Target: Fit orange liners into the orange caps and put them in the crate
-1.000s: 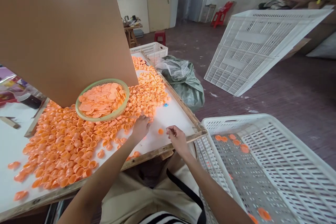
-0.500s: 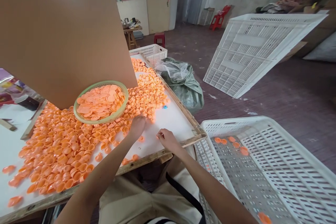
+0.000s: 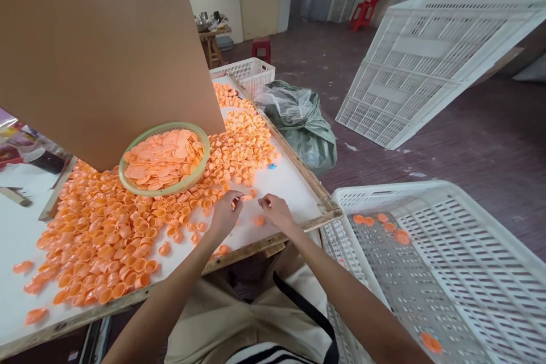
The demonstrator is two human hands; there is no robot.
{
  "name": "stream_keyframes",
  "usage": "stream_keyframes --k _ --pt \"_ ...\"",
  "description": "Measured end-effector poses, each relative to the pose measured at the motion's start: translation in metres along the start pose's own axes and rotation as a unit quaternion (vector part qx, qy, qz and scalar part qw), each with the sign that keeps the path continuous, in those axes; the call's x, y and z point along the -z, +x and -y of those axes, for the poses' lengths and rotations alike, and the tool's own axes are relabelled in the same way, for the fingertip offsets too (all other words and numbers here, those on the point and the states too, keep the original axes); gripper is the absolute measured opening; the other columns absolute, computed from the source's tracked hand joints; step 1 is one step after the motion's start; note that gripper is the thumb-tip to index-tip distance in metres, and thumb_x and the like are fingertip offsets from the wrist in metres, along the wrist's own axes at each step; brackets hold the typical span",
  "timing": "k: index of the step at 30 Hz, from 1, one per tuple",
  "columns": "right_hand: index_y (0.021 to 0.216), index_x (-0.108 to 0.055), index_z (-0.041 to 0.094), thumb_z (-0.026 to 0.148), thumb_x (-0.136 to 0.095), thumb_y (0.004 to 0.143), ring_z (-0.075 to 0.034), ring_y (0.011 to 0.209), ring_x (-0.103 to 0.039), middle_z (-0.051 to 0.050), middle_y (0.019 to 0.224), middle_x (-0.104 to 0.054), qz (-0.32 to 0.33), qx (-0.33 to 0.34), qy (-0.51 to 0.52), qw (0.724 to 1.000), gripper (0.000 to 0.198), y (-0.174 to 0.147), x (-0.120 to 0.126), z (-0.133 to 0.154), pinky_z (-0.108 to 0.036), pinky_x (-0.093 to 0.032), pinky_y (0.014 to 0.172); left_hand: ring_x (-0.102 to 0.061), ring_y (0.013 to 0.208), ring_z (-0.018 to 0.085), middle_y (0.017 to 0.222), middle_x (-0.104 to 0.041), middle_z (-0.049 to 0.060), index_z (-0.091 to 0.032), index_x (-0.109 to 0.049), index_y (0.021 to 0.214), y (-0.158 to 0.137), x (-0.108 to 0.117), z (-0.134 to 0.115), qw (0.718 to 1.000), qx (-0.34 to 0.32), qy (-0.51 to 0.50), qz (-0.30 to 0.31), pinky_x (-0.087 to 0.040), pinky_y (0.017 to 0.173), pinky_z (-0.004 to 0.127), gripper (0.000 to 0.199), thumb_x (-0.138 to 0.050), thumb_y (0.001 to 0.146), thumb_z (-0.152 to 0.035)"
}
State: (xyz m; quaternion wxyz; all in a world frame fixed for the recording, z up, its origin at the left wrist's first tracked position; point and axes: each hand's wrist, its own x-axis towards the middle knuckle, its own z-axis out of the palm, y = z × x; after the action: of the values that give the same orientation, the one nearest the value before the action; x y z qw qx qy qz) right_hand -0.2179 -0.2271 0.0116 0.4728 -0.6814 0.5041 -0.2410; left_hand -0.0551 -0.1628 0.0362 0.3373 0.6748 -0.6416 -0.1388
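Observation:
My left hand [image 3: 227,214] is closed in a pinch above the near edge of the pile of orange plastic caps [image 3: 123,233]. From its fingertips a small, flat-looking orange plastic piece [image 3: 246,198] points toward my right hand [image 3: 277,213]. The right hand's fingers are pressed together a short gap away; anything inside them is hidden. Below and between the hands is a blurred orange cap [image 3: 259,220] over the white tabletop [image 3: 294,193]. Behind the left hand, a green-rimmed basket [image 3: 128,181] full of flat orange discs [image 3: 164,159] sits on the caps.
A tall cardboard sheet [image 3: 111,57] stands behind the basket. At my right is a white plastic crate [image 3: 430,273] with several orange pieces in it. Stacked white crates [image 3: 426,68] tilt farther off, and a green sack [image 3: 309,136] lies by the table's wooden edge [image 3: 298,168].
The view has tipped downward slightly. My left hand has turned, and an orange piece now shows at its fingertips. A blurred orange cap has appeared below, between the hands.

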Motion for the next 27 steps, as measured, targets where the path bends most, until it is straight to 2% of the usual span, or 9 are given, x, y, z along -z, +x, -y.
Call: stream_keyframes --k 4,6,8,10,14,17,20,23,27 --pt "0.069 -0.057 0.015 0.054 -0.052 0.083 -0.007 0.042 -0.044 -0.001 0.059 -0.058 0.146 -0.047 0.215 0.965 0.042 -0.008 0.011 0.002 -0.021 -0.029 0.043 -0.06 0.093 0.014 0.102 -0.062 0.006 -0.019 -0.062 0.097 -0.018 -0.011 -0.011 0.992 -0.117 -0.031 0.02 -0.048 0.082 0.025 0.021 -0.042 0.092 -0.018" --pt "0.072 -0.057 0.014 0.055 -0.063 0.074 -0.006 0.041 -0.042 0.002 0.052 -0.054 0.164 -0.047 0.262 0.95 0.041 -0.01 0.016 -0.003 -0.019 -0.028 0.041 -0.059 0.101 0.015 0.11 -0.06 0.008 -0.02 -0.062 0.102 -0.024 -0.017 -0.014 0.991 -0.126 -0.043 0.026 -0.048 0.087 0.028 0.024 -0.041 0.092 -0.016" --pt "0.076 -0.058 0.014 0.051 -0.069 0.068 -0.006 0.041 -0.043 0.005 0.05 -0.052 0.139 -0.037 0.267 0.953 0.04 -0.011 0.017 -0.012 -0.018 -0.031 0.041 -0.06 0.095 0.015 0.111 -0.061 0.009 -0.019 -0.06 0.108 -0.029 -0.022 -0.015 0.996 -0.068 -0.054 0.021 -0.049 0.083 0.029 0.027 -0.041 0.09 -0.015" --pt "0.078 -0.059 0.014 0.047 -0.069 0.067 -0.007 0.041 -0.045 0.005 0.05 -0.053 0.124 -0.032 0.245 0.961 0.036 -0.011 0.016 -0.022 -0.018 -0.033 0.04 -0.062 0.075 0.014 0.092 -0.065 0.007 -0.017 -0.059 0.11 -0.033 -0.028 -0.015 0.996 0.029 -0.075 0.031 -0.05 0.07 0.027 0.027 -0.043 0.088 -0.017" --pt "0.074 -0.059 0.016 0.036 -0.069 0.069 -0.008 0.043 -0.049 0.003 0.054 -0.057 0.111 -0.03 0.17 0.979 0.023 -0.01 0.008 -0.03 -0.018 -0.037 0.039 -0.058 0.053 0.013 0.066 -0.063 0.001 -0.017 -0.058 0.097 -0.035 -0.044 -0.012 0.962 0.167 -0.189 0.109 -0.047 0.052 0.025 0.022 -0.047 0.087 -0.033" --pt "0.069 -0.058 0.018 0.027 -0.068 0.071 -0.009 0.043 -0.051 0.002 0.056 -0.059 0.063 -0.038 0.108 0.991 0.014 -0.012 0.007 -0.021 -0.018 -0.038 0.039 -0.062 0.057 0.015 0.07 -0.067 0.003 -0.018 -0.056 0.087 -0.029 -0.048 -0.014 0.946 0.191 -0.233 0.116 -0.049 0.054 0.025 0.023 -0.051 0.083 -0.04" --pt "0.068 -0.058 0.018 0.021 -0.066 0.074 -0.009 0.048 -0.056 0.002 0.059 -0.06 0.046 -0.06 0.065 0.995 0.01 -0.02 0.012 -0.01 -0.018 -0.042 0.043 -0.063 0.06 0.019 0.067 -0.067 0.004 -0.017 -0.058 0.079 -0.025 -0.042 -0.02 0.958 0.17 -0.195 0.123 -0.049 0.057 0.028 0.033 -0.052 0.079 -0.05" --pt "0.073 -0.06 0.017 0.02 -0.07 0.072 -0.009 0.05 -0.058 0.005 0.058 -0.059 0.087 -0.068 0.053 0.992 0.01 -0.012 0.014 -0.013 -0.017 -0.044 0.048 -0.068 0.071 0.025 0.074 -0.071 0.006 -0.019 -0.061 0.078 -0.012 -0.04 -0.007 0.954 0.149 -0.2 0.164 -0.053 0.063 0.03 0.041 -0.061 0.067 -0.059" --pt "0.066 -0.059 0.017 0.02 -0.076 0.068 -0.008 0.044 -0.055 0.008 0.048 -0.053 0.156 -0.114 0.094 0.977 0.017 0.014 0.02 -0.028 -0.018 -0.047 0.05 -0.07 0.074 0.029 0.07 -0.071 0.003 -0.024 -0.061 0.077 0.014 -0.055 0.018 0.907 0.213 -0.272 0.242 -0.058 0.067 0.035 0.044 -0.068 0.054 -0.061"
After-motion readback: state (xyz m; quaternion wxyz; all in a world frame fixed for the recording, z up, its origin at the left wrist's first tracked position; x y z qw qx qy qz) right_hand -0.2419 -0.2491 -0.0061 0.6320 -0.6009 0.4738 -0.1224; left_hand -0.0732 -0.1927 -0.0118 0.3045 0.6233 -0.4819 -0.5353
